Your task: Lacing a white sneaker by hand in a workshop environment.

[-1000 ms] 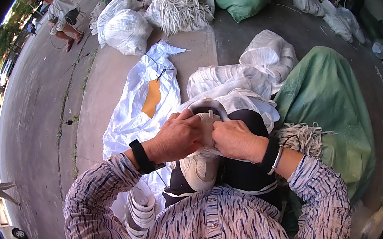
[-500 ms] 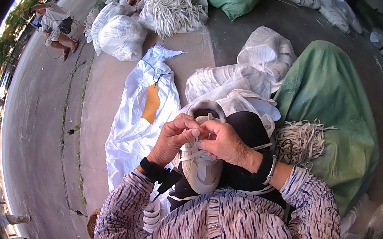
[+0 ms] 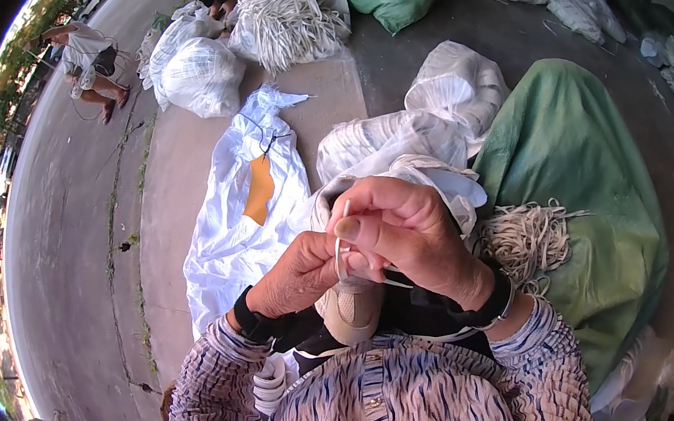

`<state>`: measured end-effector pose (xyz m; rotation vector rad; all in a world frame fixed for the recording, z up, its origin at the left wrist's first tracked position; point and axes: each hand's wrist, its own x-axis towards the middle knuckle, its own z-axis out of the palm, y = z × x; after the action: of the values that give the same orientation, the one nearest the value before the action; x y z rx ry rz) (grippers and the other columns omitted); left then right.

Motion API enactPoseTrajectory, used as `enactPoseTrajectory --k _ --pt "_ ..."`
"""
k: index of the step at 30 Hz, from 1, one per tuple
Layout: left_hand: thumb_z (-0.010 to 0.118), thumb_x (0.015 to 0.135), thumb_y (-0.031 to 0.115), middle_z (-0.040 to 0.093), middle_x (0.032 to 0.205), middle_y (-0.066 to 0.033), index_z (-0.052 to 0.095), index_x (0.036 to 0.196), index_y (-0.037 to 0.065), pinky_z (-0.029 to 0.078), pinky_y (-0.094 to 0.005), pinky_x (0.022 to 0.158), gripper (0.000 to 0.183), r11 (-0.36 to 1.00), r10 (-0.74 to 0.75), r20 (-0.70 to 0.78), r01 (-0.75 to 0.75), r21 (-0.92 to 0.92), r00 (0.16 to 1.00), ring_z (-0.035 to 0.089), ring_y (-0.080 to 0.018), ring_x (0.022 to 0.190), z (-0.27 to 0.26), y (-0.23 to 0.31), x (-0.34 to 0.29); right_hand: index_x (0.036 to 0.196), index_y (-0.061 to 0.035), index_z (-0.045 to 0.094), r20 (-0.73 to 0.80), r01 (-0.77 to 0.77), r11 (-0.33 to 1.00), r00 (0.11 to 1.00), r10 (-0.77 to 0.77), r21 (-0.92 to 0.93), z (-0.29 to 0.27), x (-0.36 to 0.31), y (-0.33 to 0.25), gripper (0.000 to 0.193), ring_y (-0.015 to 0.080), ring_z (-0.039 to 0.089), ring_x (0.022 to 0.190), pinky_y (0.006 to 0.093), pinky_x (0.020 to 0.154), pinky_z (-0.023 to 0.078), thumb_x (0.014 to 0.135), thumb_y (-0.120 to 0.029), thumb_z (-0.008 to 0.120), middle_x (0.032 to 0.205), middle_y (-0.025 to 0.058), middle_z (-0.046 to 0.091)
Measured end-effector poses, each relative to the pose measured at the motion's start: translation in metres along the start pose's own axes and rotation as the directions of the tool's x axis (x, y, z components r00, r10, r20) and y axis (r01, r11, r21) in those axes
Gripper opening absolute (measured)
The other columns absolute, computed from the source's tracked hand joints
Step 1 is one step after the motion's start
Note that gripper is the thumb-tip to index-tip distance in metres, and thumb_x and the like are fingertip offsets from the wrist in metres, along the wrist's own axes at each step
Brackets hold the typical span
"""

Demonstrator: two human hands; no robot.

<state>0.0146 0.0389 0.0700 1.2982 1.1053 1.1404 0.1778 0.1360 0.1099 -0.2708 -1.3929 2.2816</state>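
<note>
A pale beige sneaker (image 3: 353,311) rests on my lap, its toe toward me; my hands hide most of its upper. Above it, my right hand (image 3: 419,233) pinches a thin white shoelace (image 3: 341,244) between thumb and fingers, the tip poking up past the thumb. Just below and to the left, my left hand (image 3: 301,273) is closed with its fingertips on the same lace, close against the right hand's fingers. Another stretch of lace runs off to the right under my right hand. The exact grip of the left fingertips is partly hidden.
A heap of loose laces (image 3: 530,238) lies by a green sheet-covered mound (image 3: 575,159) on the right. White sacks (image 3: 395,142) sit ahead, and a crumpled white sheet (image 3: 222,220) with an orange piece (image 3: 259,190) lies left. Two other people are farther off.
My right hand has lifted nearer the camera, drawing the lace up from the sneaker. My left hand has shifted slightly down and stays beside it.
</note>
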Motion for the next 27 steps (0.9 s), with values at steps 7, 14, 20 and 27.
enactPoseTrajectory --k 7,14,20,27 --pt "0.033 0.100 0.029 0.055 0.074 -0.0016 0.057 0.105 0.004 0.045 -0.0274 0.068 0.034 0.740 -0.310 -0.772 -0.370 -0.562 0.555 0.046 -0.0106 0.058 -0.193 -0.041 -0.072 0.090 -0.0091 0.057 -0.678 0.394 0.825 0.735 -0.019 0.404 -0.217 -0.108 -0.013 0.013 0.0195 0.062 0.093 0.0358 0.083 0.048 0.093 -0.019 0.048 0.107 0.0125 0.063" --pt "0.040 0.098 0.029 0.039 0.056 0.0063 0.061 0.107 0.004 0.020 -0.0199 0.041 0.033 0.972 -0.119 -0.905 -0.138 -0.190 0.409 0.022 -0.0033 0.044 -0.194 -0.007 -0.122 0.104 -0.0051 0.059 -0.856 0.434 0.866 0.517 -0.014 0.249 -0.291 -0.197 -0.039 0.017 0.0062 0.044 0.050 0.0226 0.047 0.037 0.092 -0.015 0.051 0.073 0.0017 0.057" --pt "0.048 0.096 0.029 0.054 0.067 0.0035 0.067 0.093 0.004 0.037 -0.0226 0.055 0.032 0.861 -0.106 -0.246 0.213 0.462 0.964 0.044 -0.0074 0.056 -0.027 -0.007 -0.058 0.098 -0.0041 0.052 -0.355 -0.214 0.905 0.932 0.076 -0.368 -0.122 -0.068 0.028 0.017 0.0075 0.055 0.046 0.0194 0.038 0.039 0.094 -0.019 0.045 0.090 0.0083 0.065" --pt "0.053 0.094 0.024 0.046 0.079 0.0049 0.048 0.092 0.005 0.034 -0.0178 0.062 0.020 0.922 -0.377 -0.361 0.310 -0.230 0.853 0.039 -0.0026 0.070 -0.001 -0.056 -0.026 0.088 -0.0033 0.051 -0.036 -0.020 0.612 0.999 -0.014 -0.791 -0.078 -0.030 0.036 0.013 0.0064 0.045 0.041 0.0225 0.041 0.036 0.091 -0.015 0.049 0.057 -0.0012 0.050"
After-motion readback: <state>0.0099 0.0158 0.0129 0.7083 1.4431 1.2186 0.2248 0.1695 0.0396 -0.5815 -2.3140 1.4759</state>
